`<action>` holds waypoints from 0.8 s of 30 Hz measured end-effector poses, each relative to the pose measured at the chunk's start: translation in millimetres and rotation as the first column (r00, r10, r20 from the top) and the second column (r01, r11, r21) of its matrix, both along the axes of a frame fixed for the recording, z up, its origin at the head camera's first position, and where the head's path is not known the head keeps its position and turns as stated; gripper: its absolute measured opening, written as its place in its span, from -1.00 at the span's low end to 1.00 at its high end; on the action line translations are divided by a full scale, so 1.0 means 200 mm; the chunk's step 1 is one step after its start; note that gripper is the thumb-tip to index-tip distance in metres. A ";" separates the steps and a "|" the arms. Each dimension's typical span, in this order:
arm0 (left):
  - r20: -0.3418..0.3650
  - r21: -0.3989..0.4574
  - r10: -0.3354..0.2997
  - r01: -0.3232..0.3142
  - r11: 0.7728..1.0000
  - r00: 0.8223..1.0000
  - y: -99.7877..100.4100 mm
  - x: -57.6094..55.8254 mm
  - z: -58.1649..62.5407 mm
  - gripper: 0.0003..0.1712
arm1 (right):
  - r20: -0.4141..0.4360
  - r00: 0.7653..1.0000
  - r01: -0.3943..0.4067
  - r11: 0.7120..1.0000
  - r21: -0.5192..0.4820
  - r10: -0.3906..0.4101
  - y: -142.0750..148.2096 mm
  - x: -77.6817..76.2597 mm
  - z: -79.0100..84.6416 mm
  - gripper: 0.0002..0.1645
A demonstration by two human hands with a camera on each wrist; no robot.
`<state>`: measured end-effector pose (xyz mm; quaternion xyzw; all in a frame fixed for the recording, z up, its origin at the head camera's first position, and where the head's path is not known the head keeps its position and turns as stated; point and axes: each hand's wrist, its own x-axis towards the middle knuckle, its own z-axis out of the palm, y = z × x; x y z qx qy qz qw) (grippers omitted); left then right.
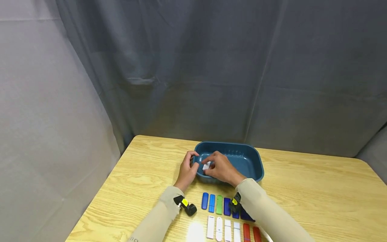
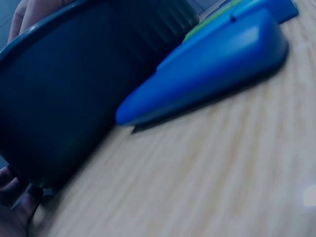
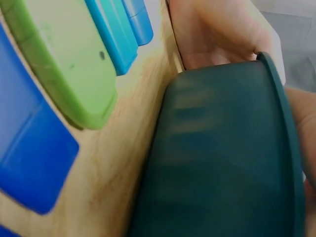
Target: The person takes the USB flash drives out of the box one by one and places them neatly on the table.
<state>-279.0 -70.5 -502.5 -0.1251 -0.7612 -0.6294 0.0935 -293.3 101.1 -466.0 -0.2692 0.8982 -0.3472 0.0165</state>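
My left hand point(image 1: 186, 172) grips the left end of a dark blue-green plastic basin point(image 1: 259, 164), its thumb and fingers bent about the rim. Inside that end, the right hand point(image 1: 222, 168) pinches a small white stick point(image 1: 206, 165), which looks like a USB stick; the fingers cover part of it. In the right wrist view the left hand point(image 3: 222, 29) lies against the basin wall point(image 3: 227, 143). Some left fingers point(image 2: 15, 192) appear low beside the basin in the left wrist view.
Before the basin lie two rows of similar sticks: a blue one point(image 1: 205, 201), a green one point(image 1: 219, 205) and other blues behind, several white ones point(image 1: 210, 227) and red ones point(image 1: 246, 232) nearer. The right forearm hides some. Grey curtain point(image 1: 193, 84) hangs behind the wooden table point(image 1: 145, 174).
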 end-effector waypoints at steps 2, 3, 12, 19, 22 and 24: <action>-0.003 -0.004 0.002 -0.002 1.000 1.000 0.00 0.00 0.00 -0.63 | -0.015 1.000 0.000 1.000 -0.008 0.000 0.01 0.01 0.01 -0.65; -0.005 -0.008 0.005 -0.005 1.000 1.000 0.00 0.00 0.00 -0.63 | -0.020 1.000 -0.001 1.000 -0.014 0.000 0.01 0.01 0.02 -0.65; -0.009 -0.006 0.015 -0.015 1.000 1.000 0.00 0.00 -0.01 -0.64 | -0.076 0.996 -0.041 0.997 -0.065 0.036 0.06 0.09 0.10 -0.64; -0.025 -0.004 0.027 -0.027 1.000 0.999 0.00 0.00 0.00 -0.63 | -0.182 0.979 -0.104 0.994 -0.040 0.095 0.08 0.22 0.16 -0.68; -0.036 0.003 0.028 -0.028 1.000 0.999 0.01 0.00 0.00 -0.62 | -0.196 0.971 -0.145 0.988 -0.044 0.134 0.07 0.29 0.17 -0.68; -0.045 0.006 0.028 -0.028 1.000 0.999 0.01 0.00 0.00 -0.62 | -0.196 0.968 -0.169 0.985 -0.043 0.157 0.06 0.34 0.17 -0.68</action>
